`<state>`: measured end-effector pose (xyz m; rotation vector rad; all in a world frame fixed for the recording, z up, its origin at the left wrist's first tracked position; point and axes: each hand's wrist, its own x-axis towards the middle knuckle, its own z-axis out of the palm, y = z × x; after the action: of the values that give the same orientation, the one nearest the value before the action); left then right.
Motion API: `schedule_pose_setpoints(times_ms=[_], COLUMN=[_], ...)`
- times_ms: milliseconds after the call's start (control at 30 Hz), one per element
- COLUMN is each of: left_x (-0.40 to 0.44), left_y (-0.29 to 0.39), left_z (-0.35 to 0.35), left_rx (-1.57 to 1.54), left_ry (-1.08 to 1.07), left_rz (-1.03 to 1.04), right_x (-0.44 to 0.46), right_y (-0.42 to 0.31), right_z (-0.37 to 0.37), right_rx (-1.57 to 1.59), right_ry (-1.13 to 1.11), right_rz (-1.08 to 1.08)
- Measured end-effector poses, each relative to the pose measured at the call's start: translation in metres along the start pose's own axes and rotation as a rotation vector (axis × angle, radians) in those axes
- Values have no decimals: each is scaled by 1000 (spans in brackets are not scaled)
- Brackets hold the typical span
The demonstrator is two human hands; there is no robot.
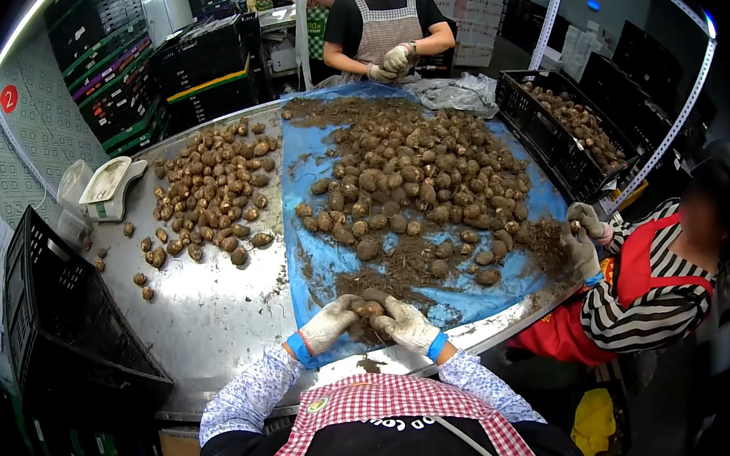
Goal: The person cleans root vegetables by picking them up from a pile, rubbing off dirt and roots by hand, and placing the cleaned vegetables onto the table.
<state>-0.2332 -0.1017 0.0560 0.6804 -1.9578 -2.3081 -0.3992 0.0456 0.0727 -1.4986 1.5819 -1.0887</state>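
Note:
Close to the table's near edge, my left hand (329,324) and my right hand (406,324), both in soiled white gloves, are closed around a small brown taro (367,309) from either side. Loose soil lies just beyond them on a blue plastic sheet (299,279). Farther up the sheet is a large heap of soil-covered taros (429,177). To the left, on bare metal, a second group of taros (214,184) looks cleaner and paler.
A tilted black crate (75,321) stands at the table's left edge, near a white scale (111,189). Co-workers stand at the far side (380,32) and right side (643,284). A black crate of taros (553,127) sits at the back right.

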Motion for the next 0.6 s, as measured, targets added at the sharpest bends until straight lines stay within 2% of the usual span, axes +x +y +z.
schedule_pose_setpoints(times_ms=[67, 100, 167, 233, 267, 367, 400, 500, 600], left_x=[-6, -2, -3, 1, 3, 7, 15, 16, 5], left_y=[18, 17, 17, 14, 11, 1, -23, -21, -5], left_z=[13, 16, 22, 24, 24, 27, 20, 21, 24], left_rx=[172, 340, 512, 594, 635, 669, 653, 547, 297], left_ry=[77, 117, 158, 169, 174, 208, 209, 159, 74], left_rz=[87, 205, 246, 186, 158, 191, 285, 181, 77], right_x=[1, 2, 4, 2, -1, -7, -9, -12, -13], right_y=[6, 8, 7, -12, -21, -9, -7, 2, 7], right_z=[-4, -4, -6, -15, -17, -15, -15, -14, -10], right_rx=[-126, -186, -335, -448, -408, -368, -350, -285, -265], right_ry=[-27, -42, -65, -140, -126, -56, -47, -29, -33], right_rz=[24, 37, 56, 139, 166, 100, 94, 75, 72])
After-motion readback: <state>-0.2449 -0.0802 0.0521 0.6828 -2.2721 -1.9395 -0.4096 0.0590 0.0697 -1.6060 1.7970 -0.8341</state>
